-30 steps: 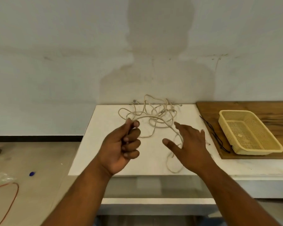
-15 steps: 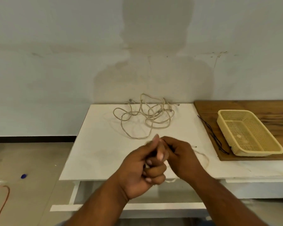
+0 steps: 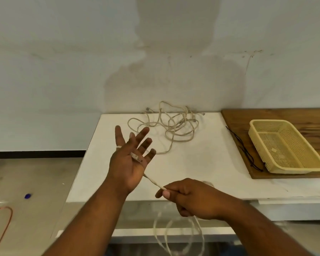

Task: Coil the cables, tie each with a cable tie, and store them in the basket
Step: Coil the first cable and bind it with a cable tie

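Observation:
My left hand (image 3: 130, 159) is held palm up over the white table (image 3: 201, 169), fingers spread, with a cream cable's plug (image 3: 136, 158) lying on the palm. That cable (image 3: 153, 180) runs taut from the palm to my right hand (image 3: 190, 199), which pinches it between thumb and fingers. Blurred loops of the same cable hang below my right hand in front of the table. A tangled heap of cream cables (image 3: 172, 126) lies at the back of the table. Black cable ties (image 3: 243, 148) lie on a wooden board (image 3: 235, 122) next to the yellow mesh basket (image 3: 284, 145).
The wall stands right behind the table. On the floor at the left lie an orange cable (image 3: 6, 218) and a small blue object (image 3: 27, 196). A lower white shelf (image 3: 137, 232) shows under the table's front edge.
Both hands were together at the table's front edge half a second ago. My left hand has since opened palm up and lifted left; my right hand drew the cable down to the right.

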